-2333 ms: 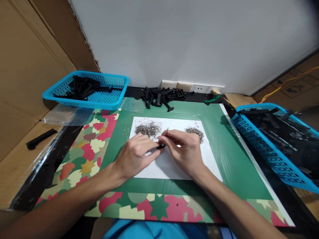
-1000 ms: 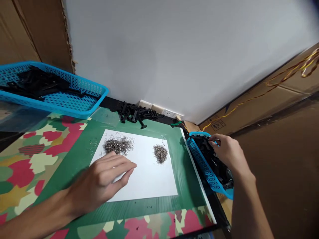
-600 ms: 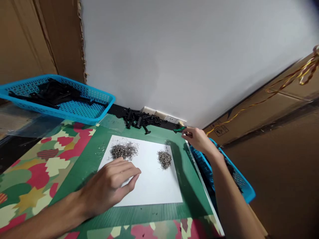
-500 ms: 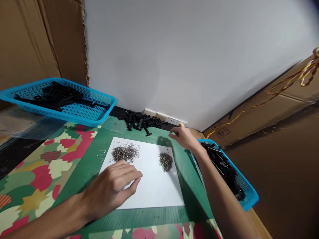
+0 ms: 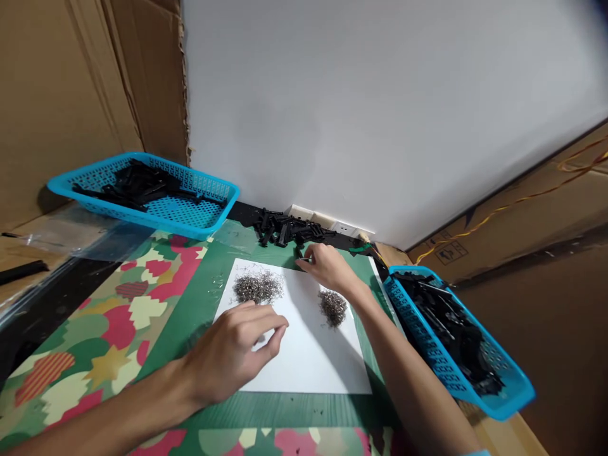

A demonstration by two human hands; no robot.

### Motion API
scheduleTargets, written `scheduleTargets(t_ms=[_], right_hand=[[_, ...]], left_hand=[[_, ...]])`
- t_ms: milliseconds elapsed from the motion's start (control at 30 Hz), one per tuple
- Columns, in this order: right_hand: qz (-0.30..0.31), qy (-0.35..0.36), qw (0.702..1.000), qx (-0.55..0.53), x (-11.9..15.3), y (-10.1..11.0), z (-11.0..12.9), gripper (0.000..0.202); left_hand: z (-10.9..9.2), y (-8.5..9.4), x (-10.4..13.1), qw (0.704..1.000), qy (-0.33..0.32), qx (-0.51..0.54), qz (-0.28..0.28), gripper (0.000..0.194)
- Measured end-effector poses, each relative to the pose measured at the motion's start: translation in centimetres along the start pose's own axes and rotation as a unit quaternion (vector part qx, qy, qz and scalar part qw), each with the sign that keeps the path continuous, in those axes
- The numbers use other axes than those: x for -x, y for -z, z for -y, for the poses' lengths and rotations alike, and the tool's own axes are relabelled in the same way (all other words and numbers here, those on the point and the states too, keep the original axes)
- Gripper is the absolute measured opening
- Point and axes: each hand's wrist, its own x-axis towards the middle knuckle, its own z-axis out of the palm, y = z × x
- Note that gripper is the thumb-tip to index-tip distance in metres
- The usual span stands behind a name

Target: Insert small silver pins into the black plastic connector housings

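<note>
My left hand (image 5: 240, 345) hovers over the near left part of a white sheet (image 5: 304, 361), thumb and index fingertips pinched together; whatever they may hold is too small to make out. Just beyond it lies a wide pile of tiny metal screws or pins (image 5: 258, 287). A second, smaller pile of tiny metal pieces (image 5: 332, 308) is on the sheet's right side. My right hand (image 5: 327, 266) reaches past the sheet's far edge, its fingers closed around a small black plastic part (image 5: 300, 254). Behind that hand is a heap of similar black plastic parts (image 5: 285, 228).
A blue basket (image 5: 190, 229) with black parts stands at the back left. Another blue basket (image 5: 517, 392) of black parts is at the right, beside cardboard boxes (image 5: 546, 253). Power sockets (image 5: 342, 228) line the wall's base. A yellow-brown cord (image 5: 494, 211) hangs at right.
My right hand has moved left to the single black part in front of the heap and closed on it. My left hand keeps its pinch over the sheet. The view has shifted left.
</note>
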Motion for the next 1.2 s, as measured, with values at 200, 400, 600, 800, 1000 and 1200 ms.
scheduleTargets(t_ms=[200, 400, 600, 800, 1000, 1200], right_hand=[[-0.010, 0.043, 0.992, -0.116, 5.4, 2.8, 2.9, 0.028], [-0.005, 0.081, 0.976, -0.201, 8.5, 2.3, 5.5, 0.025], [0.026, 0.155, 0.960, -0.232, 8.9, 1.0, 4.8, 0.029], [0.073, 0.102, 0.967, -0.220, 6.3, -0.3, 1.8, 0.025], [0.005, 0.037, 0.987, -0.159, 5.2, -1.3, 0.3, 0.048], [-0.001, 0.036, 0.985, -0.168, 6.1, -1.0, 0.4, 0.036]], left_hand=[[0.0, 0.9, -1.4, 0.908, 0.278, 0.314, -0.012, 0.040], [-0.3, 1.1, -2.0, 0.855, 0.280, 0.437, 0.001, 0.046], [0.2, 0.8, -2.0, 0.866, 0.274, 0.413, -0.065, 0.038], [0.6, 1.3, -2.0, 0.848, 0.263, 0.432, -0.159, 0.029], [0.1, 1.5, -2.0, 0.855, 0.277, 0.415, -0.143, 0.033], [-0.1, 1.4, -2.0, 0.863, 0.281, 0.404, -0.111, 0.037]])
